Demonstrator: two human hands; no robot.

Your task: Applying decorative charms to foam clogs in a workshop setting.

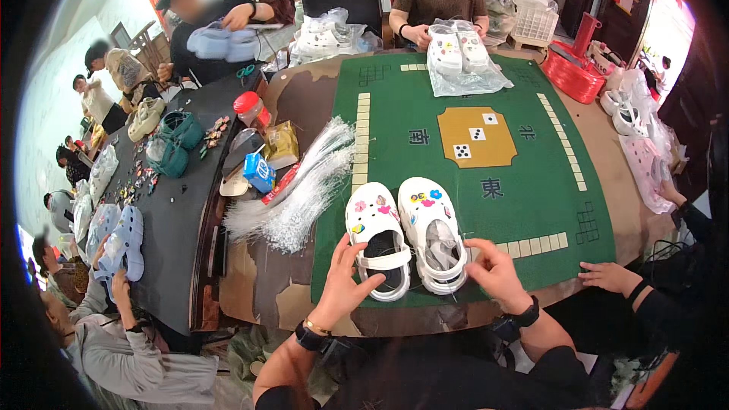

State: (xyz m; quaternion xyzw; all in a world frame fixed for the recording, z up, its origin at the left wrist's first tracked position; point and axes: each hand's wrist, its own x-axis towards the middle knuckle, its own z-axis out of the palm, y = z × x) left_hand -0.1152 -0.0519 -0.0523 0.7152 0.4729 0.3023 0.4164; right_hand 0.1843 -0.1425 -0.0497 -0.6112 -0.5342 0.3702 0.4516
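Observation:
A pair of white clogs with colourful charms stands side by side on the green mat, heels toward me. My left hand [341, 281] is at the heel of the left clog [373, 216], fingers along its outer side and thumb by the back strap, lightly gripping it. That clog's inside looks dark. Clear plastic shows inside the right clog [430, 209]. Beside its heel strap, my right hand [495, 272] has its fingers apart and holds nothing; whether its fingertips touch the clog I cannot tell.
Left of the mat [524, 182] lie clear plastic ties [300, 205], a blue packet [260, 173] and a red-lidded jar [252, 111]. Across the table a person holds bagged white clogs [459, 53]. Another person's hand [611, 277] rests at right. Red strapping [571, 72] sits far right.

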